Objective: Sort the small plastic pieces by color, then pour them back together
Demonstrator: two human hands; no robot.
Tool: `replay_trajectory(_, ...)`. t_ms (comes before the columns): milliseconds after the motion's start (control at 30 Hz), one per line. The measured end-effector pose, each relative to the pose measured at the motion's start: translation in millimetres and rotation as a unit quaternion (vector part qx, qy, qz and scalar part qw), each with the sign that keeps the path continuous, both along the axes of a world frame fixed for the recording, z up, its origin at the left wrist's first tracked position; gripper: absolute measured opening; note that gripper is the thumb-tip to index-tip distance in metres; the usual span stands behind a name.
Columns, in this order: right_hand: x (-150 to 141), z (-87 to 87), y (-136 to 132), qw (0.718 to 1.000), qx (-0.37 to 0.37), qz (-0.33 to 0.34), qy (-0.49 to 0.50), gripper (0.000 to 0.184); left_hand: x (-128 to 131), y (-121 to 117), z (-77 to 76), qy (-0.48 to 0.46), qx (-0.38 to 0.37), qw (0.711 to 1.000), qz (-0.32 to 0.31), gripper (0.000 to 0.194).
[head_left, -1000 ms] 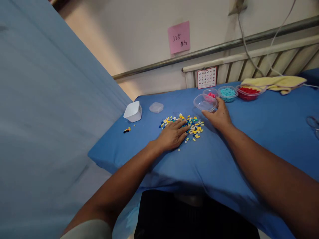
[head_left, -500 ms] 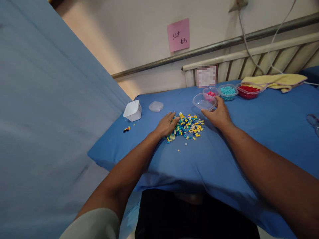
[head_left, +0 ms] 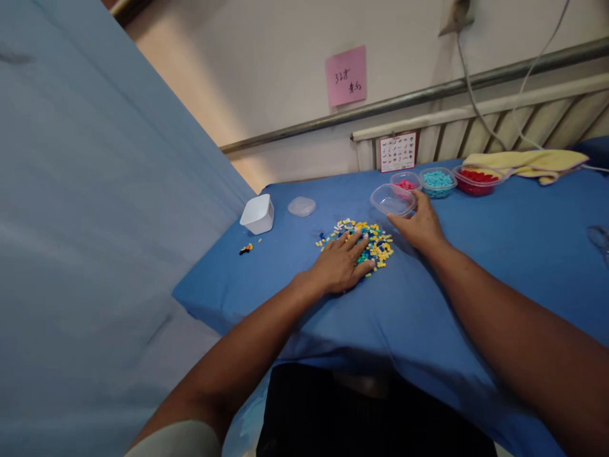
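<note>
A pile of small yellow, blue, white and teal beads (head_left: 368,238) lies on the blue table (head_left: 499,254). My left hand (head_left: 343,263) lies flat on the pile's near left side, fingers spread and open. My right hand (head_left: 419,222) rests just right of the pile, its fingers curled around the edge of an empty clear plastic tub (head_left: 392,198). Behind that tub stand three clear tubs: one with pink beads (head_left: 406,183), one with teal beads (head_left: 436,179) and one with red beads (head_left: 477,178).
A white square box (head_left: 257,213) and a clear lid (head_left: 301,205) sit at the table's left. A few stray beads (head_left: 245,249) lie near the left edge. A yellow cloth (head_left: 528,161) is at the back right. A blue partition (head_left: 95,222) stands left.
My left hand swept from the pile's left edge back over its near side, pushing the beads closer together. The right hand stayed on the clear tub.
</note>
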State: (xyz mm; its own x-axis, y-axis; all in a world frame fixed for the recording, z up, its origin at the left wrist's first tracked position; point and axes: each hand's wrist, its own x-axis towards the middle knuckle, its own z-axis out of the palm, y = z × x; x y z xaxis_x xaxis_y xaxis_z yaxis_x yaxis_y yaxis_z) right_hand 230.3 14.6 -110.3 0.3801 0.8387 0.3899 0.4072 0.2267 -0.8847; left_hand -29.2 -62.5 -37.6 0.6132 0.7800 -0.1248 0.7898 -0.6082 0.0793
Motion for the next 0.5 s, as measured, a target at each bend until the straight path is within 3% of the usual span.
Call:
replay_trajectory(133,-0.1,2.5,-4.0,1.0,-0.01,-0.001,0.001,0.1,-21.5,-14.0,3.5,0.01,0.011,0.999,0.031,0.079)
replay_trajectory(267,1.5,3.5,-7.0,1.0,-0.01,-0.001,-0.013,0.099,-32.0,-0.9,1.0,-0.011,0.028,0.998,0.06,0.076)
replay_trajectory(500,5.3,-1.2,-7.0,0.999,-0.013,-0.022,-0.021,0.098,10.3,46.6,-12.1,-0.06,0.014,0.995,0.077,0.082)
